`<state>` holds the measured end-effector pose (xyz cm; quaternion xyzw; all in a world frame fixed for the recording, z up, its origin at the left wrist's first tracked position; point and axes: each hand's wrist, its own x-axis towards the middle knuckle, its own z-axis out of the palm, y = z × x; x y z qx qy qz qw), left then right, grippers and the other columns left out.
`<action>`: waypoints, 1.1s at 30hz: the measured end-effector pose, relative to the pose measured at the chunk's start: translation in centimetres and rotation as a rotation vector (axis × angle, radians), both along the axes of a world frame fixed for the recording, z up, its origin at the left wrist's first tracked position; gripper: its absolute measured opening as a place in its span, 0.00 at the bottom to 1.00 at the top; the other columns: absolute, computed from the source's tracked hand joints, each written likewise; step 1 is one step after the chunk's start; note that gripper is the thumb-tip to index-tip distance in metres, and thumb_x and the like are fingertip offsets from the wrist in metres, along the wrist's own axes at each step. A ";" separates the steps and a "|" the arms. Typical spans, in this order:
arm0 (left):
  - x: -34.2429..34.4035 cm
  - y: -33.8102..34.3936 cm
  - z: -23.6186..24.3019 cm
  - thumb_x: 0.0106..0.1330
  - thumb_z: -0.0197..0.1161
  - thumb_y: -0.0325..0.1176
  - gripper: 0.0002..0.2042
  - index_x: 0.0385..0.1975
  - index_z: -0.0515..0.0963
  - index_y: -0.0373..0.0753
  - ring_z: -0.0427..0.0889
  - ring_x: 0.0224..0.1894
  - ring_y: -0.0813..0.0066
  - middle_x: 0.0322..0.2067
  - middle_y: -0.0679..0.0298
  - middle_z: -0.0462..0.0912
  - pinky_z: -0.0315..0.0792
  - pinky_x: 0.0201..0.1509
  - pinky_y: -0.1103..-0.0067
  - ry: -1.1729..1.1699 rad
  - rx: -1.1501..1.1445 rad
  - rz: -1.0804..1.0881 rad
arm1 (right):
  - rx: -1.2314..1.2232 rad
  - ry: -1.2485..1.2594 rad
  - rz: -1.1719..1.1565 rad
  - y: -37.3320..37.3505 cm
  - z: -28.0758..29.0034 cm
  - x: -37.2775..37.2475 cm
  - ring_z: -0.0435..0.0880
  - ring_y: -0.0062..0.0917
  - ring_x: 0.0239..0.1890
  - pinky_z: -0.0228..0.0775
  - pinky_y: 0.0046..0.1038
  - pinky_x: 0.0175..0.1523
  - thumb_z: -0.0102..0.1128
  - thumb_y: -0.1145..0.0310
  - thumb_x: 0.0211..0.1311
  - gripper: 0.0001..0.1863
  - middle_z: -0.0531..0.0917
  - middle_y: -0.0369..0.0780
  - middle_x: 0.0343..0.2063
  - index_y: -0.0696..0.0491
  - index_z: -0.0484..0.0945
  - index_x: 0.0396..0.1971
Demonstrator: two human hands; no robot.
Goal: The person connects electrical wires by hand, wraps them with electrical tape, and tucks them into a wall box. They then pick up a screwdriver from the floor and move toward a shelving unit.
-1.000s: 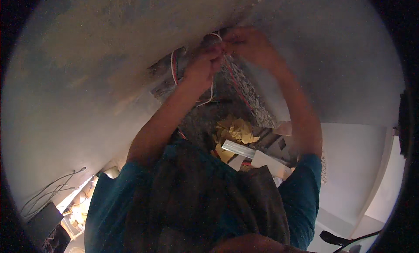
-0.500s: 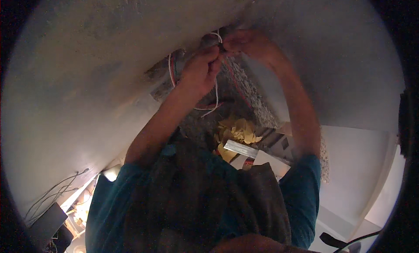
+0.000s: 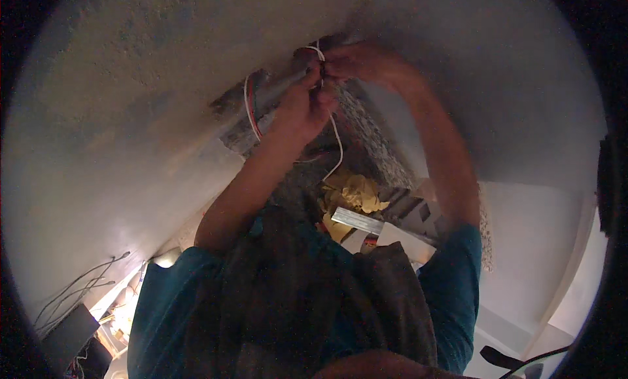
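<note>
Both hands meet high up at the corner between two grey walls. My left hand is closed in a pinch on a thin white wire, whose lower length hangs below the fingers in a curve. From the other side my right hand pinches the same wire just above, where it loops up toward the wall. A small dark spot shows between the fingertips; what it is I cannot make out. Left of my left wrist, white, red and green wires come out of a rough broken patch in the wall.
Below the hands lies crumpled yellow paper, beside a metal strip and a white panel. A rough stone-like edge runs down on the right. Loose dark cables stick out at lower left, near a bright light.
Both hands have shifted slightly left. The hanging white wire's tail has swung right and now curves down from below my left hand.
</note>
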<state>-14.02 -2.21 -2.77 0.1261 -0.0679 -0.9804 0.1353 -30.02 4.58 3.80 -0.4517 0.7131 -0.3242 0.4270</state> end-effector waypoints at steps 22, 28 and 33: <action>-1.5 2.7 -2.4 0.72 0.48 0.31 0.09 0.49 0.71 0.42 0.78 0.44 0.69 0.41 0.62 0.79 0.74 0.51 0.75 0.079 -0.022 0.297 | -0.272 0.936 0.124 -0.7 1.5 6.6 0.78 0.38 0.44 0.68 0.37 0.54 0.65 0.61 0.57 0.14 0.84 0.41 0.37 0.51 0.77 0.40; 0.8 1.9 -3.0 0.68 0.51 0.27 0.10 0.48 0.72 0.38 0.78 0.44 0.69 0.44 0.61 0.77 0.75 0.49 0.73 -0.284 -1.130 0.388 | -0.553 0.609 0.109 -0.1 1.8 5.9 0.81 0.34 0.41 0.72 0.33 0.47 0.67 0.58 0.56 0.17 0.83 0.41 0.36 0.54 0.78 0.39; 0.8 0.3 -1.5 0.66 0.55 0.29 0.05 0.39 0.75 0.41 0.74 0.38 0.81 0.37 0.69 0.77 0.70 0.37 0.83 -0.091 -0.257 0.148 | -0.066 0.524 -0.289 0.1 4.5 5.4 0.83 0.25 0.35 0.74 0.27 0.41 0.66 0.43 0.53 0.28 0.84 0.39 0.30 0.58 0.83 0.34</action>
